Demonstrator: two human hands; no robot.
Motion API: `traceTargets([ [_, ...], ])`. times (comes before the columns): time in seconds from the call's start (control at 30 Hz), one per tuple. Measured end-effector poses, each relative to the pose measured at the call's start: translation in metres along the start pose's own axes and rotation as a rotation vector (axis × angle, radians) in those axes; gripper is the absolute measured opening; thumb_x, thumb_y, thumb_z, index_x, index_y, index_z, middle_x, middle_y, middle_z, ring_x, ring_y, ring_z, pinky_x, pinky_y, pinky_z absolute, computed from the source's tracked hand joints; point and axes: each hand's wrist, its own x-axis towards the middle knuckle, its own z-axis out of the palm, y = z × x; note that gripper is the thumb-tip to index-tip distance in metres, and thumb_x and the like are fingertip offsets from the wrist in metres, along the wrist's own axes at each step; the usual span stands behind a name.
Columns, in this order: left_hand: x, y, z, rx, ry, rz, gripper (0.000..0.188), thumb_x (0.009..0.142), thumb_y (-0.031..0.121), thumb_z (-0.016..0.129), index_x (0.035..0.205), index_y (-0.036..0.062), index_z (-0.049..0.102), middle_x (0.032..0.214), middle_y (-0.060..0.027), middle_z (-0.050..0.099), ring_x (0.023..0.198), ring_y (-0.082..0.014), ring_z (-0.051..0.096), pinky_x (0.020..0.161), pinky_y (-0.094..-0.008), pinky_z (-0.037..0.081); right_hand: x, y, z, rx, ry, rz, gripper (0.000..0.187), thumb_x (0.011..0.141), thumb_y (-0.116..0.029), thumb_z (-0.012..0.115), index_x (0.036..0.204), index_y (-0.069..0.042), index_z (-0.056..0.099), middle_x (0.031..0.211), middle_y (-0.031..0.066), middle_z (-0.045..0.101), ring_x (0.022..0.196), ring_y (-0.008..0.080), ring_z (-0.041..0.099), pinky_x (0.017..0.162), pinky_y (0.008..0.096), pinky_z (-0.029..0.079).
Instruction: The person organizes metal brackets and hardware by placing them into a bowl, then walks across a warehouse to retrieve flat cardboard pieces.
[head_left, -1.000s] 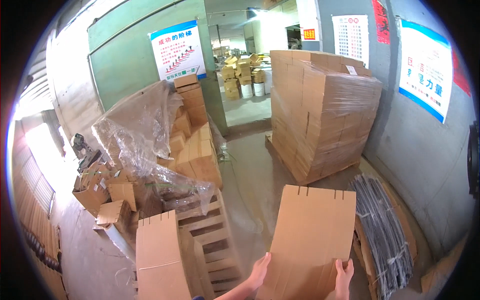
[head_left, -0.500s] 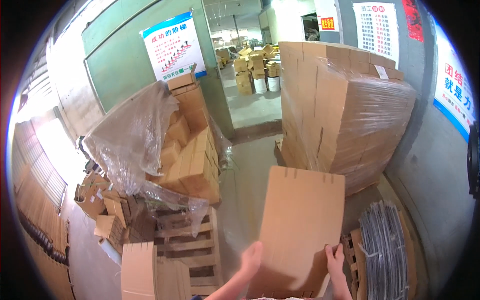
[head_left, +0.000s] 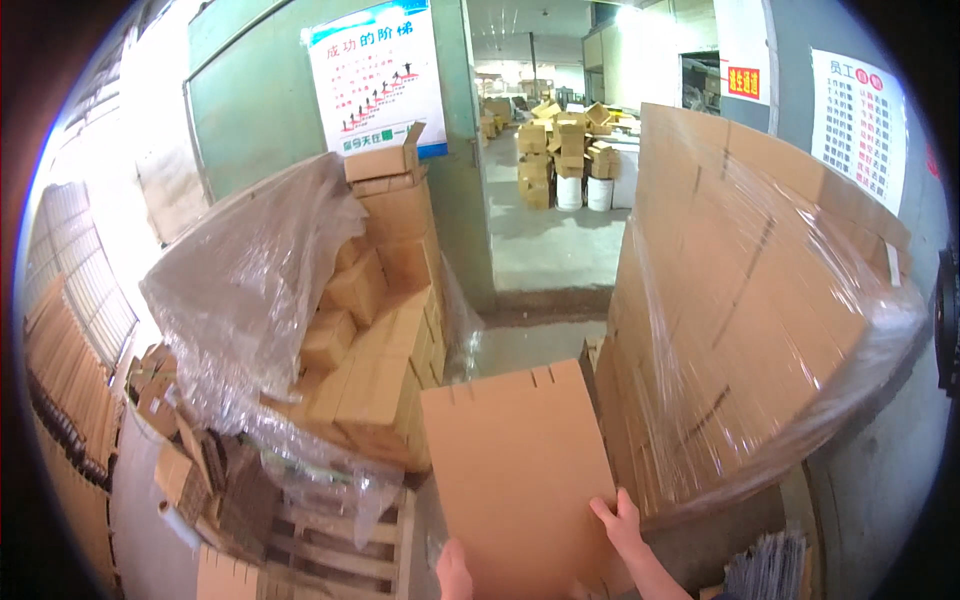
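Observation:
A brown flat cardboard sheet (head_left: 520,470), with short slots cut along its far edge, is held up in front of me, tilted away. My left hand (head_left: 454,572) grips its left edge low in the picture; the fingers behind the sheet are hidden. On the right edge my right hand (head_left: 618,522) is closed, its thumb and a fingertip showing. The near end of the sheet runs out of the picture.
Left stand cartons (head_left: 370,370) partly under clear plastic film (head_left: 250,270), beside a wooden pallet (head_left: 390,560). A tall wrapped carton stack (head_left: 740,300) rises on the right, above a grey strip bundle (head_left: 768,568). Between them, a doorway leads past boxes (head_left: 568,140) and white buckets (head_left: 570,193).
The cardboard sheet has swung left in the picture and turned a little, with both hands moving along. My view has come closer to the carton stacks and the doorway.

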Motion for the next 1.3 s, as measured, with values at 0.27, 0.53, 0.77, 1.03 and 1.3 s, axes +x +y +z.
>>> traceTargets([
  [0.27, 0.215, -0.009, 0.145, 0.048, -0.090, -0.119, 0.045, 0.105, 0.035, 0.041, 0.118, -0.0034, 0.059, 0.112, -0.0073, 0.064, 0.102, -0.0155, 0.059, 0.090, -0.0281, 0.045, 0.213, -0.015, -0.016, 0.260, 0.144, 0.083, 0.038, 0.089, -0.021, 0.069, 0.119, 0.000, 0.057, 0.109, 0.0058, 0.065, 0.098, 0.0163, 0.061, 0.086, 0.0322, 0.047],
  [0.53, 0.433, -0.017, 0.311, -0.061, -0.262, -0.276, 0.037, 0.103, 0.034, 0.047, 0.108, 0.0007, 0.063, 0.104, -0.0029, 0.061, 0.098, -0.0144, 0.053, 0.089, -0.0311, 0.044, 0.455, 0.024, -0.023, 0.478, 0.239, 0.189, 0.026, 0.089, -0.021, 0.066, 0.107, -0.002, 0.063, 0.099, 0.0022, 0.065, 0.090, 0.0132, 0.060, 0.079, 0.0292, 0.046],
  [0.77, 0.597, 0.041, 0.426, -0.134, -0.201, -0.389, 0.041, 0.103, 0.038, 0.044, 0.111, 0.0016, 0.061, 0.097, -0.0030, 0.061, 0.089, -0.0142, 0.056, 0.079, -0.0308, 0.048, 0.697, -0.040, -0.014, 0.445, 0.061, 0.162, 0.028, 0.090, -0.018, 0.065, 0.111, 0.001, 0.063, 0.105, 0.0046, 0.066, 0.093, 0.0145, 0.060, 0.083, 0.0286, 0.046],
  [1.03, 0.784, 0.015, 0.513, -0.260, -0.091, -0.286, 0.065, 0.098, 0.054, 0.047, 0.131, -0.0019, 0.048, 0.119, -0.0140, 0.061, 0.103, -0.0260, 0.062, 0.088, -0.0410, 0.052, 0.946, -0.028, 0.046, 0.129, -0.023, 0.072, 0.041, 0.088, -0.028, 0.070, 0.115, 0.002, 0.063, 0.108, 0.0112, 0.070, 0.098, 0.0183, 0.064, 0.085, 0.0310, 0.049],
  [1.3, 1.027, 0.028, 0.630, -0.158, -0.082, -0.297, 0.059, 0.099, 0.058, 0.043, 0.108, 0.0009, 0.056, 0.095, -0.0116, 0.064, 0.082, -0.0226, 0.064, 0.073, -0.0371, 0.053, 1.176, -0.044, 0.087, 0.107, 0.100, 0.094, 0.040, 0.087, -0.034, 0.071, 0.107, 0.000, 0.064, 0.099, 0.0086, 0.070, 0.090, 0.0151, 0.064, 0.079, 0.0310, 0.050],
])
